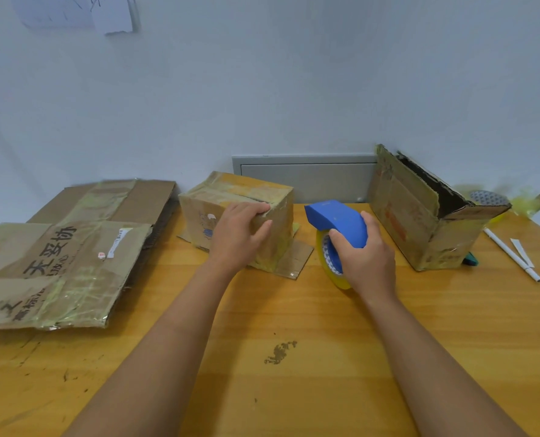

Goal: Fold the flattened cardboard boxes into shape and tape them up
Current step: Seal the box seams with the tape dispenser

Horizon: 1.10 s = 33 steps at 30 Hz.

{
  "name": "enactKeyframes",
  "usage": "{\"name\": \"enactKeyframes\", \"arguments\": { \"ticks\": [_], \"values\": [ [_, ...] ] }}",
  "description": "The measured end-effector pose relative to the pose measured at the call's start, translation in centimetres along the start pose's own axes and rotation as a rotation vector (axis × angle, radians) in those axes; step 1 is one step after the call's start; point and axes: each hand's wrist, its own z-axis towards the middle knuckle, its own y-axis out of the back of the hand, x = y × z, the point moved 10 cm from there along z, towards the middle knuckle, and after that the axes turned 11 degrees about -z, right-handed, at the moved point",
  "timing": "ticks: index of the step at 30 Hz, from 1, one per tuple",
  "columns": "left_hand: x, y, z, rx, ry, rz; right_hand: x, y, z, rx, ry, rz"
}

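small folded box [231, 197] stands mid-table, top flaps closed and taped yellowish, bottom flaps splayed flat on the wooden table [294, 357]; contents not visible. left hand [238, 236] grips its near top corner, fingers curled over the top edge, thumb on the right face. right hand [365, 255] grasps the blue tape dispenser [338, 220], fingers wrapped round its handle, yellow tape roll [332, 268] edge down on the table just right of the small box. bigger open box [420, 212] at right, lying on its side, opening facing up-right, inside dark, can't tell what's in it. flattened cardboard [63, 263] stacked at left, black printed characters and a white label, a second sheet behind it. white pen [511, 254] and a paper strip right of the open box, a teal thing poking out at its base. grey wall panel [303, 178] behind the boxes. papers [111, 14] on the wall top left.
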Motion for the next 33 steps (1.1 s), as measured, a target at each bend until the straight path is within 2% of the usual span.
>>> {"name": "enactKeyframes", "arguments": {
  "ticks": [4, 9, 15, 21, 27, 33],
  "values": [
    [0.1, -0.3, -0.1, 0.003, 0.015, -0.017, 0.0, 0.0, 0.0, 0.002, -0.001, 0.001],
    [-0.4, -0.2, -0.5, -0.087, 0.050, 0.014, 0.0, 0.0, -0.1, 0.005, 0.003, 0.004],
    [-0.1, -0.9, -0.2, 0.000, 0.053, -0.013, -0.2, -0.1, -0.1, 0.005, -0.001, 0.004],
    [-0.1, 0.1, -0.7, -0.096, 0.053, -0.036, -0.3, -0.3, 0.0, 0.014, -0.015, 0.004],
    [-0.1, -1.0, -0.1, -0.050, 0.108, -0.014, -0.3, -0.3, 0.1, 0.015, -0.015, 0.014],
    [-0.5, -0.3, -0.3, -0.148, 0.109, -0.056, -0.3, -0.5, 0.1, 0.033, -0.024, 0.017]
  ]
}}
